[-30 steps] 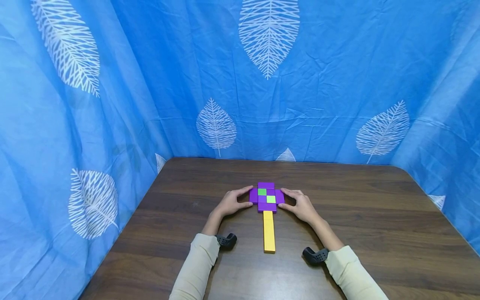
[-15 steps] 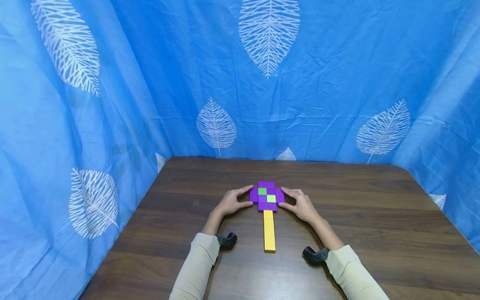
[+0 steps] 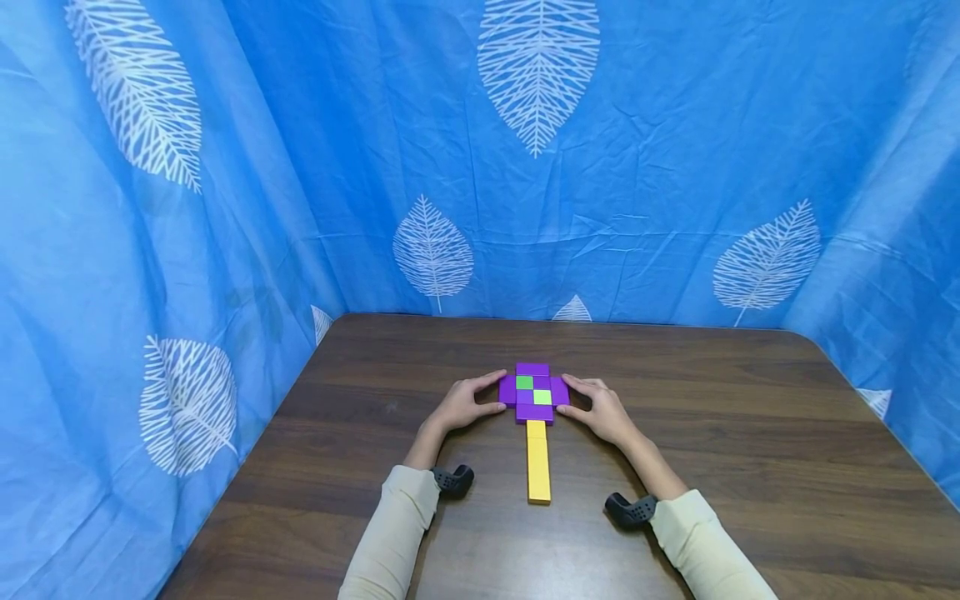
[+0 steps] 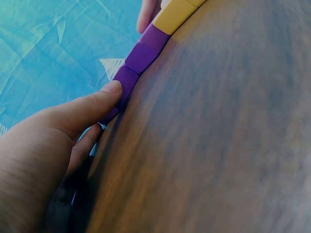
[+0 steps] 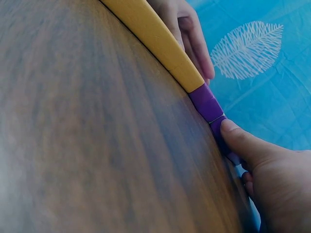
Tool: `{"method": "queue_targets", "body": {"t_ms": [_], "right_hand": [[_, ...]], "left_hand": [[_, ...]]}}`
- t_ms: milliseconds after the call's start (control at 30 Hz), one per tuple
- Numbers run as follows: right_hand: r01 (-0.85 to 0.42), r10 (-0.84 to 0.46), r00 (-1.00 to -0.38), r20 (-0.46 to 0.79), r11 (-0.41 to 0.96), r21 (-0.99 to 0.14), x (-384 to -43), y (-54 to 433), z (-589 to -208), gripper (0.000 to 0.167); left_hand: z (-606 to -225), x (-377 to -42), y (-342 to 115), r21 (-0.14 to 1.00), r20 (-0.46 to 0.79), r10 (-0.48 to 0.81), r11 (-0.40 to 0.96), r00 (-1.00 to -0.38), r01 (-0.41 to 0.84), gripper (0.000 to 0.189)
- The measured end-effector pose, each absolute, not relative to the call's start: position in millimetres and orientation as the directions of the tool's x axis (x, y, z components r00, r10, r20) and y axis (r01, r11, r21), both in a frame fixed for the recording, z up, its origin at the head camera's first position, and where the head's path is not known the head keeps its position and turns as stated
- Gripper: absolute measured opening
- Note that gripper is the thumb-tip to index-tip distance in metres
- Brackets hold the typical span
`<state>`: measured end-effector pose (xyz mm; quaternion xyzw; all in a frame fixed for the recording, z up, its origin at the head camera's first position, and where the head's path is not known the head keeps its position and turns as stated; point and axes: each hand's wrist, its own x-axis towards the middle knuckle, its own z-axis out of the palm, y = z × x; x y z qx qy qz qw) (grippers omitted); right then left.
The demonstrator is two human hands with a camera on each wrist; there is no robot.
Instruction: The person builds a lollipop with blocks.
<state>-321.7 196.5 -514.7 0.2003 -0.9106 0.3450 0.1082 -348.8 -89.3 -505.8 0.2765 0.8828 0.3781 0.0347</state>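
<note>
Flat on the table, purple blocks form a cross around a checkered middle with a dark green square [image 3: 524, 382] and a light green square [image 3: 542, 397]. My left hand [image 3: 456, 404] pinches the left purple block [image 3: 507, 392], thumb at its near corner and fingers at the far one. Mirroring it, my right hand [image 3: 607, 415] pinches the right purple block [image 3: 560, 392]. A strip of yellow blocks [image 3: 537, 467] runs from the near purple block [image 3: 534, 412] toward me. In the left wrist view my thumb [image 4: 112, 88] presses the purple side; the fingertips behind are partly hidden.
The brown wooden table [image 3: 675, 400] reaches back to a blue curtain [image 3: 645, 208] with white leaf prints, which also hangs at both sides. Black wrist devices, one on the left wrist [image 3: 453, 482] and one on the right [image 3: 628, 511], sit at the sleeve cuffs.
</note>
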Motion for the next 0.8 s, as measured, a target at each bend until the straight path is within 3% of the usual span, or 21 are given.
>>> {"method": "queue_targets", "body": {"t_ms": [633,800], "right_hand": [[-0.447,-0.299,-0.893,0.337,0.677,-0.585,-324.2,190.4,-515.3,0.061],[-0.422,-0.291,-0.906,0.308,0.683,-0.597,-325.5,190.9,-514.7,0.067]], "left_hand": [[-509.3,-350.4,-94.5,0.681,0.155,0.507,0.567,-0.848,0.463,0.066],[-509.4,-351.4,-93.2,0.685,0.156,0.487,0.573,-0.859,0.449,0.069]]}}
